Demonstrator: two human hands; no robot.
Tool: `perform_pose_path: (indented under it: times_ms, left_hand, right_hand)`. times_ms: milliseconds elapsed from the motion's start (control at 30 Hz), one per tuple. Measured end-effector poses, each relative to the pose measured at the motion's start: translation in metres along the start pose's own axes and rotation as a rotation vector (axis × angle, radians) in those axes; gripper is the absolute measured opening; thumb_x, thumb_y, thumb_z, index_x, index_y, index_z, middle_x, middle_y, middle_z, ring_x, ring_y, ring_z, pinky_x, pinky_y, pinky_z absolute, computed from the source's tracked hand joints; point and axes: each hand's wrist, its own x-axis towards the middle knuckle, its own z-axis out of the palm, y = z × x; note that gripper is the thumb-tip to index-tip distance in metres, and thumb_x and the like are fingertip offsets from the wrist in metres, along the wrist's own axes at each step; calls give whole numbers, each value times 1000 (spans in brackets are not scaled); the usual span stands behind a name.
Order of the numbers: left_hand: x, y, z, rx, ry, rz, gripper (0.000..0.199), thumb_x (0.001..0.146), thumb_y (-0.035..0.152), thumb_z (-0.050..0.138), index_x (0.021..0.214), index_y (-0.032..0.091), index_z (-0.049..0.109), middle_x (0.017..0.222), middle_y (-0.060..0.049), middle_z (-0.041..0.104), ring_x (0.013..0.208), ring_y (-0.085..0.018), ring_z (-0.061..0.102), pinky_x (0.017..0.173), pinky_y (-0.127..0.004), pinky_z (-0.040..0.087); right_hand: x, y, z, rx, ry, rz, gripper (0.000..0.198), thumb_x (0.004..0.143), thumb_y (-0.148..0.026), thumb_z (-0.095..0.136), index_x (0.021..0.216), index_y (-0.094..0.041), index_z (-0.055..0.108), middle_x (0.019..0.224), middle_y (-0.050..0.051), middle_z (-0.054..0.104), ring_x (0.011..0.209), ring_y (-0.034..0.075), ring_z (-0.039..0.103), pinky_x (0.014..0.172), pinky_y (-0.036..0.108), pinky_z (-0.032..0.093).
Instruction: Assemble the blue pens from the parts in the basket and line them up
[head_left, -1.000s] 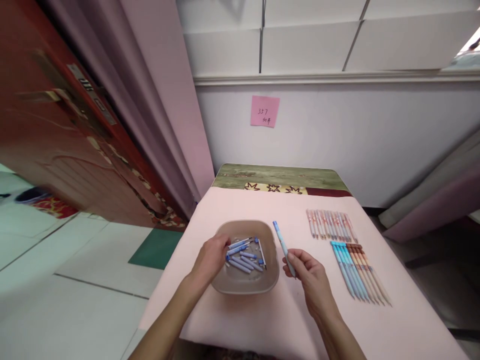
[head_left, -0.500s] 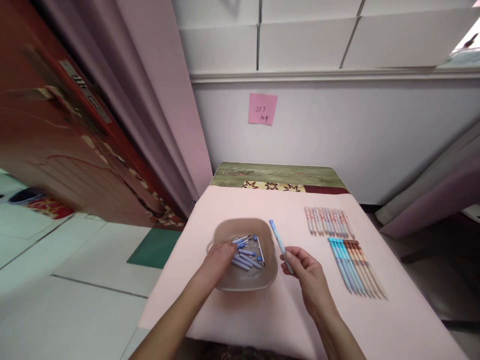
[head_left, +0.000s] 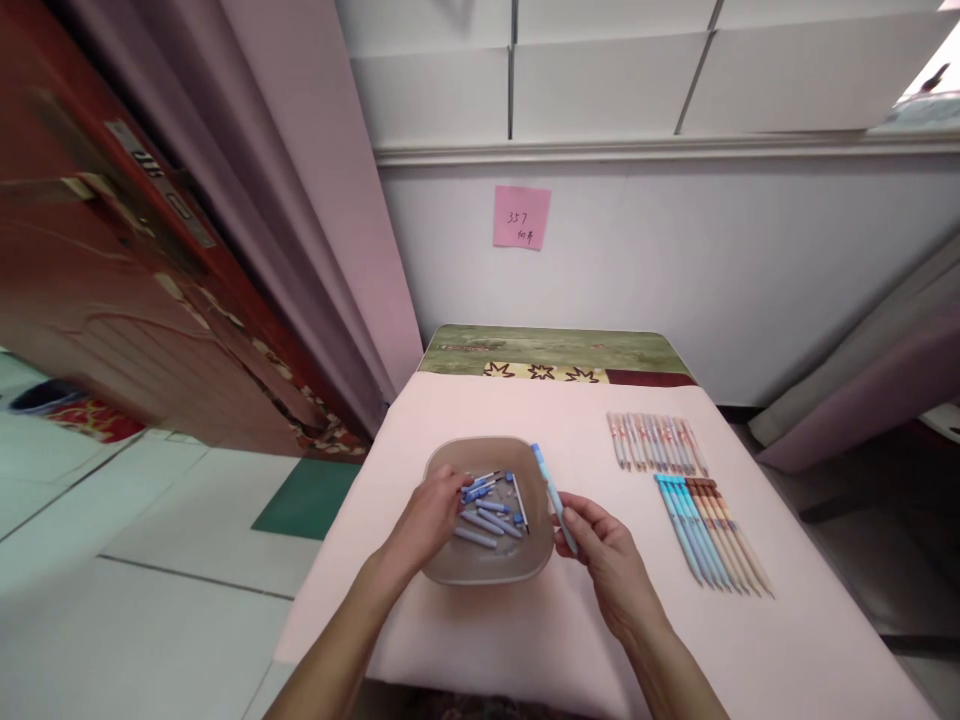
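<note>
My right hand [head_left: 604, 545] pinches a light-blue pen [head_left: 550, 485] near its lower end, tilted up beside the right rim of a grey-brown plastic tub [head_left: 491, 577]. Over the tub's left side, my left hand [head_left: 427, 515] has its fingers curled together at the pen parts. Whatever those fingers hold is hidden. Inside the tub lie several pale blue pen barrels [head_left: 476, 538], blue caps or clips [head_left: 509, 477] and thin white refills [head_left: 520, 500].
On the pink-covered table [head_left: 585, 640], a row of blue pens [head_left: 688, 530] lies beside brown-topped pens [head_left: 727, 540] at the right. Behind them is a row of clear patterned pens [head_left: 656, 443]. A pink note [head_left: 521, 217] sticks to the wall.
My left hand has drawn back slightly left, showing more of the pale barrels, one of which has shifted. My right hand and its pen have moved a little left.
</note>
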Motion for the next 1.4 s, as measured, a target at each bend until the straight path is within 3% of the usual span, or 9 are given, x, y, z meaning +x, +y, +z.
perform_pose_path:
  times_ms: [100, 167, 400, 600, 767, 967, 1100, 1267, 1400]
  left_hand:
    - [0, -1, 2, -611, -50, -159, 17, 81, 23, 56, 90, 16, 70, 85, -8, 68, 72, -20, 67, 71, -32, 53]
    - [0, 3, 3, -893, -53, -291, 18, 77, 25, 65, 89, 13, 70, 78, -9, 70, 71, -19, 68, 72, -31, 55]
    - [-4, 34, 22, -1254, 22, -383, 19, 70, 18, 74, 88, 10, 71, 66, -7, 70, 57, -11, 62, 62, -21, 53]
    - [-16, 43, 46, -1249, 26, -346, 17, 70, 19, 72, 85, 12, 69, 75, -5, 70, 60, -10, 61, 62, -21, 52]
    - [-23, 36, 50, -941, 99, -155, 13, 78, 22, 62, 87, 15, 68, 68, -3, 66, 58, -12, 59, 60, -24, 50]
    - [-31, 41, 42, -673, 110, 32, 22, 83, 24, 55, 98, 20, 70, 84, -6, 68, 64, -16, 62, 58, -27, 51]
    - [-33, 49, 38, -727, 26, 28, 23, 82, 25, 59, 100, 20, 71, 81, -7, 70, 64, -17, 63, 62, -28, 51]
    - [-29, 44, 39, -975, -85, -130, 23, 73, 27, 71, 94, 17, 68, 80, -8, 72, 63, -18, 67, 60, -27, 51]
    - [-26, 37, 37, -1033, -121, -204, 23, 69, 28, 76, 86, 15, 67, 70, -7, 72, 60, -19, 68, 57, -26, 51]
  right_hand:
    - [-2, 0, 5, -15, -31, 2, 45, 67, -47, 78, 99, -17, 72, 82, 5, 69, 65, 12, 57, 66, 27, 49]
    - [-4, 0, 9, -34, -55, -6, 44, 68, -47, 77, 98, -17, 72, 81, 4, 69, 64, 12, 56, 64, 26, 48]
    - [-7, 10, 29, -39, -172, -37, 35, 74, -45, 73, 95, -17, 70, 75, 1, 64, 60, 10, 52, 57, 23, 44]
    - [-8, 17, 42, -14, -142, -126, 31, 78, -41, 70, 98, -17, 68, 82, 3, 67, 64, 11, 53, 62, 24, 44]
    - [-7, 25, 46, -38, -120, -133, 31, 78, -41, 69, 97, -17, 67, 79, 4, 67, 62, 11, 53, 58, 23, 43]
    - [-8, 22, 49, -75, -98, -196, 30, 79, -40, 68, 97, -17, 66, 75, 2, 64, 62, 12, 52, 58, 24, 44]
    - [-10, 16, 50, -78, -92, -204, 28, 80, -40, 67, 96, -17, 65, 75, 2, 63, 63, 13, 52, 60, 25, 44]
    - [-12, 13, 50, -89, -130, -186, 32, 78, -45, 68, 96, -18, 66, 74, 2, 64, 63, 14, 54, 60, 26, 44]
    - [-13, 10, 50, -95, -175, -167, 33, 77, -46, 69, 96, -19, 66, 77, 3, 66, 65, 14, 55, 61, 25, 44]
